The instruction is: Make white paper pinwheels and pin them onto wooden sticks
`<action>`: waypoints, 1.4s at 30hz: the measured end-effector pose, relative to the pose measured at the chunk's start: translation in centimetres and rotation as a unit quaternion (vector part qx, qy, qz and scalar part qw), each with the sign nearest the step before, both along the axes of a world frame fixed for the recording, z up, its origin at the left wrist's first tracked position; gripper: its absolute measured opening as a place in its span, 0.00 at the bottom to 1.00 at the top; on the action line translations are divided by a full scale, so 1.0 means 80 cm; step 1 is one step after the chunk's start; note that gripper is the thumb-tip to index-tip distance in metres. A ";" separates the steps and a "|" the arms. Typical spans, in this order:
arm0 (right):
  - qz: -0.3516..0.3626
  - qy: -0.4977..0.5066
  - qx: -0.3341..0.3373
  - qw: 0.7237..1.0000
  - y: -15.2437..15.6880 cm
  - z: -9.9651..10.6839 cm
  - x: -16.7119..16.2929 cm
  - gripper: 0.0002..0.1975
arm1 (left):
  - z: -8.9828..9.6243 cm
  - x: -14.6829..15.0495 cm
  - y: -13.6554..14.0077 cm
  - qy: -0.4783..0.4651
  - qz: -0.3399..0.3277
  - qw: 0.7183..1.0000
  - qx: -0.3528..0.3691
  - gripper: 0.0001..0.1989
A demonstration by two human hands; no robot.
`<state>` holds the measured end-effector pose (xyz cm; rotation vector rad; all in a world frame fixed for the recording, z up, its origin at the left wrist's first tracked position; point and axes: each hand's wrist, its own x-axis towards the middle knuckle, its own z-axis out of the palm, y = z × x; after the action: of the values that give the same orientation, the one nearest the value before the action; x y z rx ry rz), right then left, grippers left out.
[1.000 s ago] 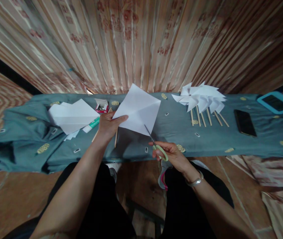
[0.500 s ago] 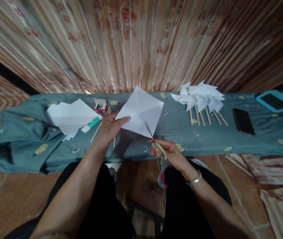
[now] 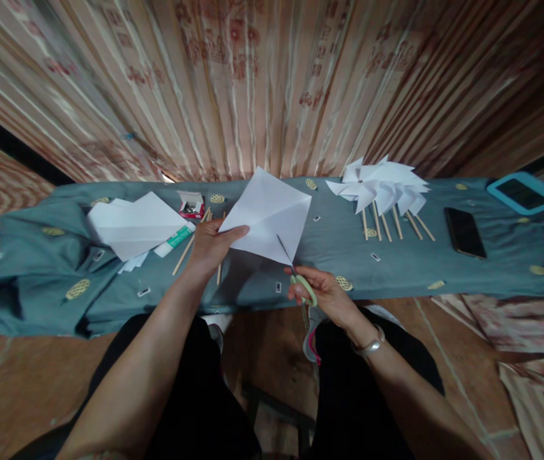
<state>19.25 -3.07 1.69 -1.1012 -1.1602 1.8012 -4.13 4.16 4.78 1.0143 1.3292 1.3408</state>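
My left hand (image 3: 213, 243) pinches the left corner of a white square sheet of paper (image 3: 267, 214), thumb on top. Faint crease lines cross the sheet, which is held above the table. In my right hand (image 3: 317, 285) are scissors (image 3: 306, 289) with pale green handles, fingers through the loops. One dark blade lies over the sheet near its lower right corner, pointing up towards the middle; the other blade is hidden beneath. Below my left hand lie several wooden sticks (image 3: 184, 254), partly covered by hand and paper.
Several white paper pinwheels (image 3: 387, 182) on sticks lie to the right, beside a black phone (image 3: 464, 232) and a blue-framed tablet (image 3: 525, 193). More white paper (image 3: 135, 223), a green-and-white glue box (image 3: 175, 239) and a small red box (image 3: 191, 206) lie left. A curtain (image 3: 272, 89) hangs behind.
The view has shifted slightly. Both hands, the paper and the scissors keep almost the same positions relative to each other.
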 end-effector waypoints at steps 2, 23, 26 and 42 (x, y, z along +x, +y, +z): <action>-0.001 0.000 0.002 1.000 0.000 0.000 0.000 0.28 | 0.000 0.000 0.000 -0.006 -0.002 1.000 -0.001 0.14; -0.002 -0.014 0.006 1.000 0.004 0.007 -0.003 0.27 | -0.001 0.008 -0.005 -0.026 -0.030 0.999 -0.035 0.14; -0.003 -0.016 -0.007 1.000 0.004 0.007 -0.002 0.28 | 0.000 0.008 -0.005 -0.028 -0.031 0.998 -0.035 0.14; 0.007 -0.024 -0.001 1.000 0.003 0.013 0.000 0.30 | 0.011 0.015 -0.012 -0.025 -0.050 0.996 -0.066 0.12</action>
<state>19.29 -2.83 2.76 -1.1465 -1.1968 1.7963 -2.90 3.17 5.63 0.9382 1.2945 1.1793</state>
